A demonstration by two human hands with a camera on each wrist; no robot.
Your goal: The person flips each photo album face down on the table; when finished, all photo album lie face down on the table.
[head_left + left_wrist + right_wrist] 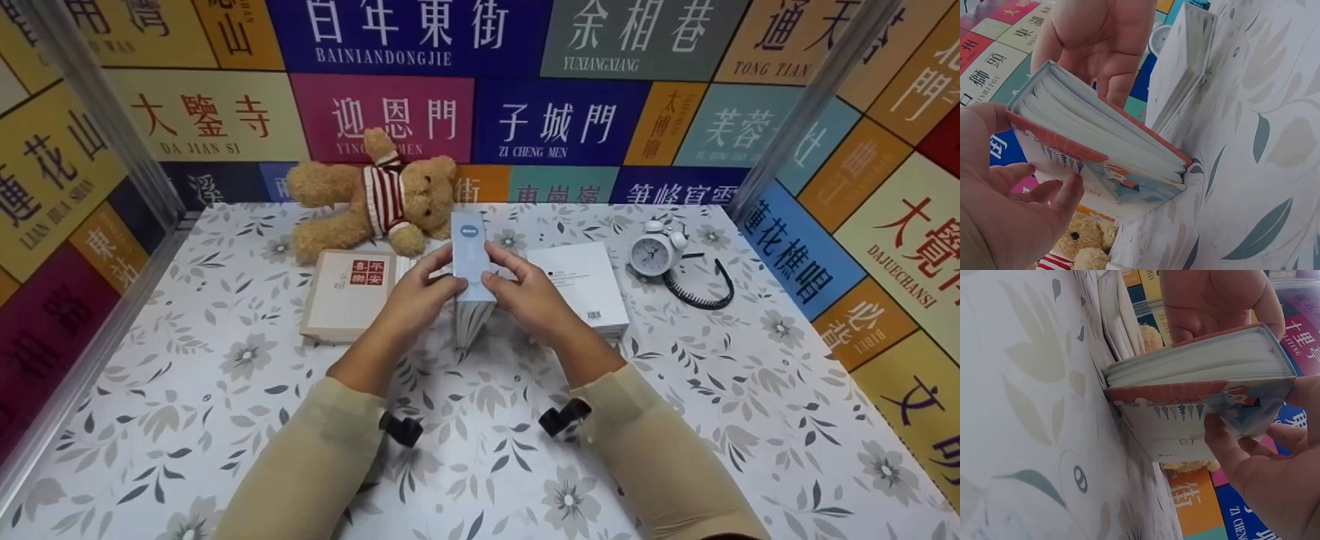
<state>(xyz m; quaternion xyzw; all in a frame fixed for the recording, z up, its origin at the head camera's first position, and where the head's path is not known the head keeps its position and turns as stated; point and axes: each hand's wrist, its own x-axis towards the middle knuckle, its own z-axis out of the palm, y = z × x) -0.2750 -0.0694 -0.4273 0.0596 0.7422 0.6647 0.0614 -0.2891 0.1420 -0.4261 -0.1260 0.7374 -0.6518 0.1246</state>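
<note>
A picture book with a pale blue spine [471, 255] stands on the table between my two hands, spine up and page edges toward me. My left hand [424, 296] holds it from the left side, and my right hand [529, 292] holds it from the right. Both thumbs sit near the spine's close end, with the fingers farther along the covers. In the left wrist view, the left fingertips [1069, 188] lie against the illustrated cover [1095, 185] with its red border. The right wrist view has the right fingertips [1219, 427] on the opposite cover [1179, 422].
Left of the book lies a beige book [349, 292] with red square characters, and behind it a teddy bear [405, 195] in a striped shirt. To the right are a white book [581, 285], a white alarm clock [654, 251] and a black toothed headband [701, 300]. Patterned walls enclose the table.
</note>
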